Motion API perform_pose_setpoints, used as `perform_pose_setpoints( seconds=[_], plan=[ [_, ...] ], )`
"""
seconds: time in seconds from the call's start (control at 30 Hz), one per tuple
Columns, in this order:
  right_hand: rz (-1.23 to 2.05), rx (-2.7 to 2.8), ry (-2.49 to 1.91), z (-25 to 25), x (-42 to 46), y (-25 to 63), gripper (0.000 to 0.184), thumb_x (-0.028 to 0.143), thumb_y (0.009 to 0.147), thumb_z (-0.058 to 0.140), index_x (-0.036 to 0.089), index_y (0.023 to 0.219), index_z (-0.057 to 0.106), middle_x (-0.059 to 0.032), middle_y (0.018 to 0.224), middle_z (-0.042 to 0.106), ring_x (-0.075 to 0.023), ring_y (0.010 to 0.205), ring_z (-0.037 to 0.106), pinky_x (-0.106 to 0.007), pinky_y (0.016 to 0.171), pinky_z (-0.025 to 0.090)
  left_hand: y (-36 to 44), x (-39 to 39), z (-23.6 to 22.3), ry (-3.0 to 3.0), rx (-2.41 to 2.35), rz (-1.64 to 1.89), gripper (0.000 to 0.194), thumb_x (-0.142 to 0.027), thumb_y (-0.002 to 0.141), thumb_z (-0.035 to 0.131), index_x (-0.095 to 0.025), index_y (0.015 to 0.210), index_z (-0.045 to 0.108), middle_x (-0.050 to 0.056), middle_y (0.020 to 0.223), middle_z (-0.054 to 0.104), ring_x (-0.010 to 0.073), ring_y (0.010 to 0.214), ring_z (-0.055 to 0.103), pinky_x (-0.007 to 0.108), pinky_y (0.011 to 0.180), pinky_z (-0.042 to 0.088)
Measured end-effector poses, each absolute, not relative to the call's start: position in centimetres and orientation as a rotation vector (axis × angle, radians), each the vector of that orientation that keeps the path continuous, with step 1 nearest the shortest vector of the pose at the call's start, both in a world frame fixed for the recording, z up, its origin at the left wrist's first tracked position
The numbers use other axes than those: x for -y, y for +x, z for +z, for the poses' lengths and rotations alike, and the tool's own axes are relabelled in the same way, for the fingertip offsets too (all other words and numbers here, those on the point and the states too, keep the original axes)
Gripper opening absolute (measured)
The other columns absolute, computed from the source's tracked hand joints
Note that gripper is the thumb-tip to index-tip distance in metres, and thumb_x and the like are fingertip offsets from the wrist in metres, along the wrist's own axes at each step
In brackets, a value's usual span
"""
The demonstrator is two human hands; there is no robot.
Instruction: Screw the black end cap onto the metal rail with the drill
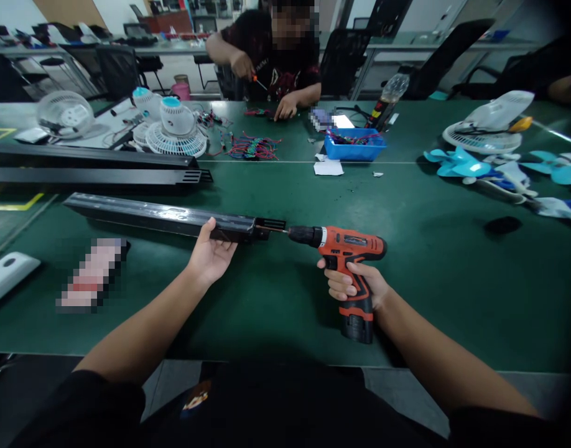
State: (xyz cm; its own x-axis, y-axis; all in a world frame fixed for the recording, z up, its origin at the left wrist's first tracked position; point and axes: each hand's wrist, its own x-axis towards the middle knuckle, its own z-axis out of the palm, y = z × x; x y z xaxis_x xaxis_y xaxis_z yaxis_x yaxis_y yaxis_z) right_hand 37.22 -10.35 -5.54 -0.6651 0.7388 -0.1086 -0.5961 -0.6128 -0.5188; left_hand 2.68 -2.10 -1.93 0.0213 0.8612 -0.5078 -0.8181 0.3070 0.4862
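My right hand (357,283) is wrapped round the grip of an orange and black cordless drill (351,244), index finger at the trigger. The drill points left, and its bit meets the slotted right end of a long black metal housing (159,214). Whether the bit sits on a screw is too small to tell. Near that same end, my left hand (213,254) grips the housing, thumb on top and fingers beneath its near side. The housing lies slightly slanted across the green table (267,311).
Two more long black housings (89,176) lie behind. Fan parts (173,134), wired boards (252,147) and a blue bin (355,144) stand farther back. Blue fan blades (458,163) are at right, a phone (94,274) at left. Across the table a person (276,68) holds a screwdriver.
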Motion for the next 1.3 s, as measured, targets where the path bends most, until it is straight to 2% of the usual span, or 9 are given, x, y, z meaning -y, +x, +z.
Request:
perform_pose_setpoints(
  seconds=[0.23,0.37,0.5,0.63,1.07,1.3],
  plan=[
    [2.274,0.611,-0.397,-5.29,10.30,37.12,0.032,0.031,0.093,0.077,0.010,0.114,0.065,0.0082,0.066,0.050,-0.0068,0.048,0.041,-0.025,0.060,0.051,2.95,2.20,-1.55,0.057,-0.862,1.307,0.041,-0.032,0.094,0.074,-0.016,0.131,0.067,0.008,0.101,0.081,0.0215,0.092,0.079,0.031,0.096,0.062],
    [2.286,0.624,-0.381,-5.21,10.32,37.09,0.033,0.037,0.094,0.077,0.013,0.112,0.063,0.0084,0.068,0.051,-0.0064,0.049,0.044,-0.024,0.061,0.053,3.12,2.34,-1.23,0.065,-0.872,1.312,0.043,-0.032,0.095,0.073,-0.015,0.133,0.066,0.009,0.103,0.081,0.0214,0.092,0.079,0.030,0.097,0.061],
    [2.275,0.634,-0.410,-5.25,10.32,37.12,0.027,0.032,0.094,0.076,0.013,0.111,0.065,0.0020,0.085,0.063,-0.0035,0.048,0.045,-0.024,0.060,0.054,3.16,2.40,-1.13,0.082,-0.895,1.313,0.043,-0.032,0.096,0.073,-0.013,0.133,0.066,0.009,0.103,0.082,0.0215,0.092,0.079,0.031,0.097,0.062],
    [2.253,0.654,-0.440,-5.23,10.27,37.11,0.023,0.026,0.092,0.073,0.013,0.109,0.066,-0.0023,0.096,0.066,-0.0029,0.048,0.047,-0.025,0.059,0.056,3.13,2.39,-1.14,0.073,-0.885,1.307,0.042,-0.033,0.096,0.073,-0.014,0.133,0.067,0.009,0.103,0.082,0.0211,0.093,0.079,0.031,0.097,0.062],
    [2.240,0.661,-0.467,-5.11,10.45,36.91,0.021,0.024,0.091,0.073,0.013,0.108,0.068,-0.0031,0.095,0.068,-0.0035,0.049,0.049,-0.026,0.059,0.055,3.01,2.30,-1.25,0.076,-0.874,1.304,0.039,-0.034,0.097,0.071,-0.014,0.130,0.068,0.009,0.105,0.082,0.0220,0.096,0.079,0.032,0.099,0.062],
    [2.231,0.669,-0.476,-5.02,10.62,36.79,0.021,0.025,0.091,0.074,0.013,0.107,0.068,-0.0021,0.093,0.067,-0.0038,0.050,0.050,-0.026,0.060,0.055,2.73,2.18,-1.58,0.056,-0.840,1.296,0.046,-0.033,0.092,0.077,-0.014,0.133,0.067,0.010,0.106,0.081,0.0226,0.096,0.079,0.032,0.101,0.061]
  ],
)
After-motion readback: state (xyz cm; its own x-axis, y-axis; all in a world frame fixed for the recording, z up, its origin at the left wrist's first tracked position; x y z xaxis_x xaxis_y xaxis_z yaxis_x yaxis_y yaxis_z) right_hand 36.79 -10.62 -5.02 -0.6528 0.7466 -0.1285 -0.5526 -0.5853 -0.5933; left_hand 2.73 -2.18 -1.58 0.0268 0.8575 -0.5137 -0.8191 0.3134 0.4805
